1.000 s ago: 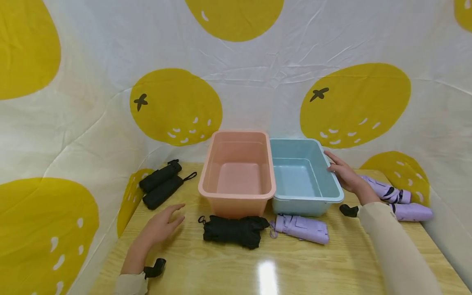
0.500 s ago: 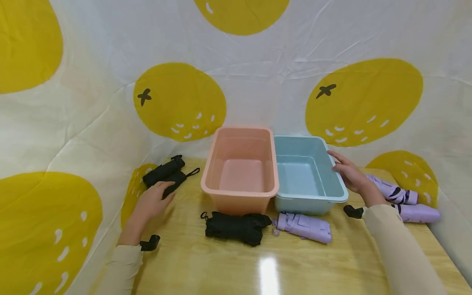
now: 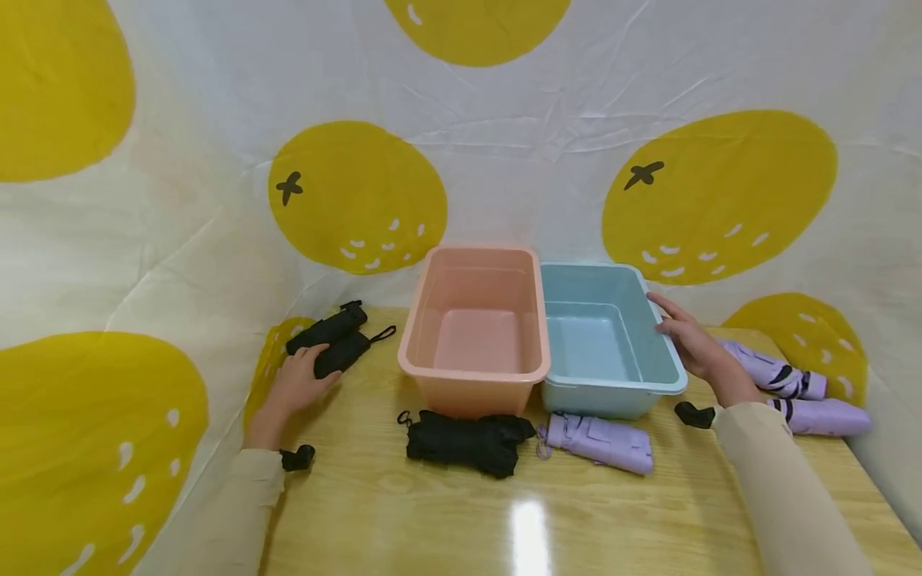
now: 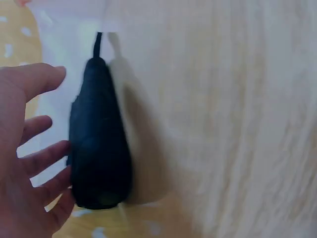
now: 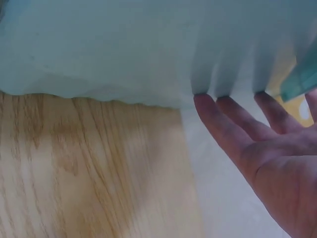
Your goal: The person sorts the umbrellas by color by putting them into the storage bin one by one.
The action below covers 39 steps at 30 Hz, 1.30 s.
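The relation that seems to count most is between the left hand [image 3: 297, 382] and the nearer of the two folded umbrellas on the left, the black umbrella [image 3: 344, 354], which lies on the table [image 3: 360, 512] just beyond that hand and to its right. Its long axis runs aslant, from a blunt end beside the fingers, away and rightward to a strap [image 3: 384, 333] that points toward the peach bin [image 3: 479, 396]. A second black umbrella [image 3: 334, 326] lies roughly parallel just behind it. The left hand is clearly the nearer one; its thumb and fingers are spread apart, the thumb clear of the umbrella and the fingers at its edge, though the blurred wrist view leaves it uncertain whether the fingertips truly touch. The right hand [image 3: 695, 352] is well apart from it, across both bins, its fingers extended with their tips against the outer side of the blue bin [image 3: 598, 400]. The two hands are far from each other.
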Each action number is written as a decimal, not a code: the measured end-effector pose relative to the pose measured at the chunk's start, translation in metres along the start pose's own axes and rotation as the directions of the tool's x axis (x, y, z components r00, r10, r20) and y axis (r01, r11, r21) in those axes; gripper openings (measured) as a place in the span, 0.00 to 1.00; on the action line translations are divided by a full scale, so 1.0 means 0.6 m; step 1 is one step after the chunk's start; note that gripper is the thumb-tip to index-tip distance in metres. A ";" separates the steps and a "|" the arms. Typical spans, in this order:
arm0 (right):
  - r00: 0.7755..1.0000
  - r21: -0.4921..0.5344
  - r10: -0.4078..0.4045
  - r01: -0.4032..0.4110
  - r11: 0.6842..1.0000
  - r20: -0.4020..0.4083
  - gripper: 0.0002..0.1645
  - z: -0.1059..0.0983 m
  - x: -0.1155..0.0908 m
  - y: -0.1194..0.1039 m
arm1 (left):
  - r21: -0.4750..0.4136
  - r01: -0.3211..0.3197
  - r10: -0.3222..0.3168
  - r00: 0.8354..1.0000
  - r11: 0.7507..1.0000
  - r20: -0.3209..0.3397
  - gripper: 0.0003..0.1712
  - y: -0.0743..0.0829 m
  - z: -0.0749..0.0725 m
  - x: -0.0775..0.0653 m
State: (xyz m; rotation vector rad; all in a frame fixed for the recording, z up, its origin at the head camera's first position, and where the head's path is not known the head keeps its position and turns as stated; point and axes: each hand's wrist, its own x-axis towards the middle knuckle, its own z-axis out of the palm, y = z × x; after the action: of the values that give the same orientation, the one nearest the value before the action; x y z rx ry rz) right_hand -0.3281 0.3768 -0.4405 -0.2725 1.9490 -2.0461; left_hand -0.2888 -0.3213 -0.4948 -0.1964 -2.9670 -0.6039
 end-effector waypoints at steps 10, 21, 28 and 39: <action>1.000 0.041 0.022 -0.022 0.999 -0.001 0.41 -0.003 -0.003 -0.003 | -0.020 0.085 -0.085 0.996 0.996 0.017 0.47 -0.021 0.031 0.037; 1.000 0.011 -0.029 0.029 1.000 -0.003 0.40 -0.002 -0.002 0.014 | -0.168 0.146 -0.149 0.989 0.975 -0.008 0.55 -0.035 0.065 0.045; 0.999 0.042 -0.047 0.047 0.998 -0.016 0.40 -0.005 -0.006 0.015 | -0.151 0.201 -0.204 0.979 0.968 -0.005 0.55 -0.023 0.068 0.060; 0.996 0.056 -0.087 0.087 0.995 -0.004 0.39 -0.006 0.004 0.015 | -0.198 0.187 -0.203 0.977 0.962 -0.063 0.52 -0.013 0.047 0.050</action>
State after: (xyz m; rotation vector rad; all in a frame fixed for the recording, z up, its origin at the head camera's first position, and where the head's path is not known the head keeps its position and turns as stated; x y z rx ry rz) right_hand -0.3310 0.3793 -0.4497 -0.3481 1.9084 -2.1524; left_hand -0.3216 -0.3141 -0.5198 0.1062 -2.8666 -0.8993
